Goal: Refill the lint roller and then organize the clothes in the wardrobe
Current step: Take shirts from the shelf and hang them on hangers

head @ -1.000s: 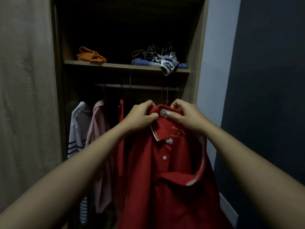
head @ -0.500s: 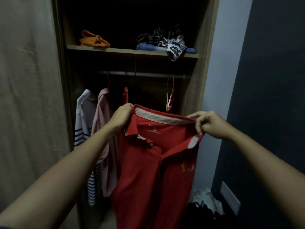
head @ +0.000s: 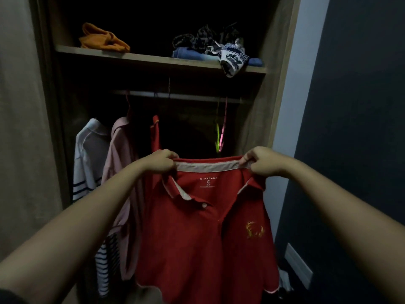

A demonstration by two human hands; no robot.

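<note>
I hold a red polo shirt (head: 197, 238) spread out in front of the open wardrobe (head: 282, 88). My left hand (head: 161, 163) grips the left end of its pale-lined collar, and my right hand (head: 260, 162) grips the right end. The shirt hangs down with its front toward me, a gold emblem on its right chest. Behind it, a rail (head: 175, 96) carries a white striped shirt (head: 87, 159), a pink shirt (head: 122, 172) and another red garment (head: 155, 132). No lint roller is in view.
A shelf (head: 140, 60) above the rail holds an orange cloth (head: 103, 39) and a heap of blue and patterned clothes (head: 214, 49). Empty green and pink hangers (head: 220, 137) hang at the rail's right. A wardrobe door (head: 22, 128) stands at left, a dark wall (head: 361, 128) at right.
My hands have moved apart along the collar, from pinching it together at the middle to holding its two ends. The shirt now hangs spread open and lower.
</note>
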